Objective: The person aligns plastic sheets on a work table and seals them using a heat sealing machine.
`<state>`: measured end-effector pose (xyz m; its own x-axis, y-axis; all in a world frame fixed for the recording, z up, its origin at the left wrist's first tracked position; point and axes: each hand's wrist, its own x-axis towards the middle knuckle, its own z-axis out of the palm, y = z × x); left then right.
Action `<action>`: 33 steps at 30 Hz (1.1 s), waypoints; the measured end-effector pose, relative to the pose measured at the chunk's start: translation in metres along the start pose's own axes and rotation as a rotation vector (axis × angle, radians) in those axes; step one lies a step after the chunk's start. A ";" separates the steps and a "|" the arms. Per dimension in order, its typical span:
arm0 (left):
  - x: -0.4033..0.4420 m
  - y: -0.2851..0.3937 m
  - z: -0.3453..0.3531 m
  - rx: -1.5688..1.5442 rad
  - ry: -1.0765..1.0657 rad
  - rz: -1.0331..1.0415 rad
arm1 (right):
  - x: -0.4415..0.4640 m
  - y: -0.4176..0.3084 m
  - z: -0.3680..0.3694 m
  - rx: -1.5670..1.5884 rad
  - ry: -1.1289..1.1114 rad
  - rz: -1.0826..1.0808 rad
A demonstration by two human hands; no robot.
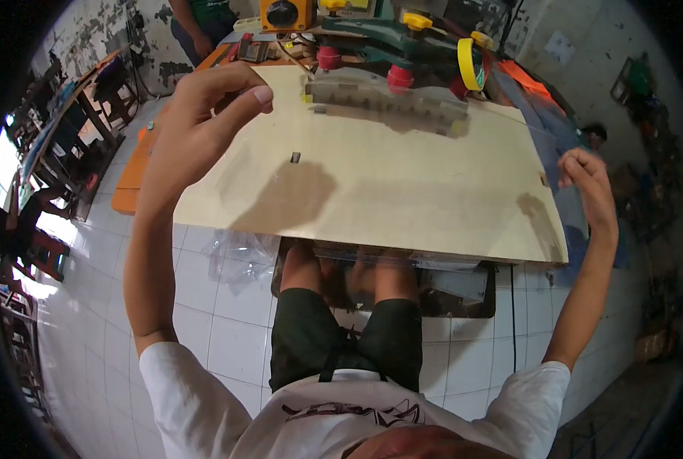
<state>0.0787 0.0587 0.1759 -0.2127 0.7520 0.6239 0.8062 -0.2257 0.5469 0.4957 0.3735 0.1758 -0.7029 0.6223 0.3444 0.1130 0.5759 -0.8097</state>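
My left hand [203,118] is raised above the left part of a pale yellow board [402,195]. Its fingers curl over towards the thumb, and whatever they may hold cannot be made out. Beyond the board's right edge, my right hand [588,180] has its fingers pinched together. Faint clear film [536,134] seems to stretch near it, but whether the fingers grip it is unclear. A dark-framed clear bar [387,111] lies across the far part of the board, below a green machine arm [372,34] with red knobs [399,79].
A yellow tape roll [470,64] hangs at the machine's right. An orange box with a black dial [283,14] stands at the back. Crumpled clear plastic [242,256] is below the board's front edge. Another person [203,23] stands at the far left.
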 end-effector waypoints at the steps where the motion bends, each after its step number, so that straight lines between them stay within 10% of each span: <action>1: -0.002 -0.003 0.005 -0.003 -0.004 -0.008 | 0.002 0.006 0.002 -0.048 -0.045 0.070; 7: -0.019 -0.083 0.060 0.259 -0.374 -0.219 | 0.012 0.069 0.043 -0.386 -0.232 0.136; 9: -0.038 -0.102 0.079 0.466 -0.236 0.031 | 0.005 0.075 0.066 -0.536 -0.238 0.147; 11: -0.052 -0.103 0.080 0.482 -0.252 0.111 | -0.016 0.077 0.083 -0.975 -0.140 -0.276; 20: -0.107 -0.061 0.050 0.444 -0.490 0.090 | -0.088 0.048 0.067 -0.922 -0.527 0.060; 33: -0.032 -0.061 -0.036 0.343 -0.443 -0.214 | -0.020 0.015 -0.015 -0.514 -0.131 0.121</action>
<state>0.0167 0.0259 0.1426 -0.1987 0.9619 0.1877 0.9187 0.1161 0.3776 0.5219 0.3772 0.1639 -0.7417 0.6477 0.1742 0.5042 0.7097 -0.4920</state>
